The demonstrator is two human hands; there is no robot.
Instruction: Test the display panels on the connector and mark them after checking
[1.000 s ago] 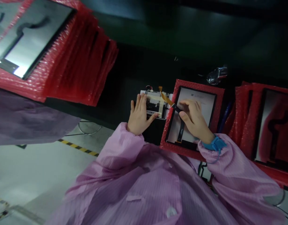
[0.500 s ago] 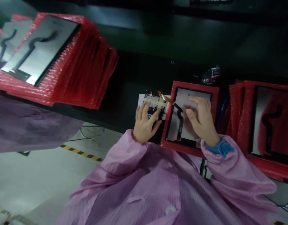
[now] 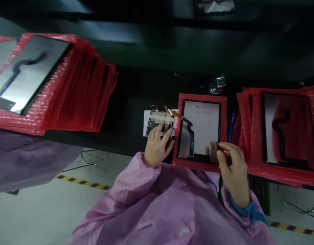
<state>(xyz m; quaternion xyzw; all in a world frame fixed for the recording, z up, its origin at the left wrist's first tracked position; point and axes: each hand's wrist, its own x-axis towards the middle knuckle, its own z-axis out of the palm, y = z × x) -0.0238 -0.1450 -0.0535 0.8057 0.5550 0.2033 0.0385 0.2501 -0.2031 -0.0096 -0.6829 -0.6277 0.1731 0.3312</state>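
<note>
A display panel (image 3: 201, 129), its back facing up, lies on a red bubble-wrap pouch (image 3: 195, 165) in front of me. Its black flex cable (image 3: 191, 139) joins an orange ribbon (image 3: 172, 112) that runs left to a small circuit board (image 3: 157, 117) with tape across it. My left hand (image 3: 156, 146) rests with spread fingers on the board's near edge. At the panel's right edge is my right hand (image 3: 233, 166), thumb and fingers apart, fingertips at or just over the rim; whether they press on it I cannot tell.
Red pouches with panels are stacked at the left (image 3: 77, 92) and at the right (image 3: 251, 146). A blue pen-like object (image 3: 232, 124) lies beside the right stack. A shiny metallic item (image 3: 217, 85) sits beyond the panel. Another person's sleeve (image 3: 31, 160) shows at left.
My right hand has moved from above the panel to its lower right edge. My left hand stays at the circuit board. The whole view has shifted slightly.
</note>
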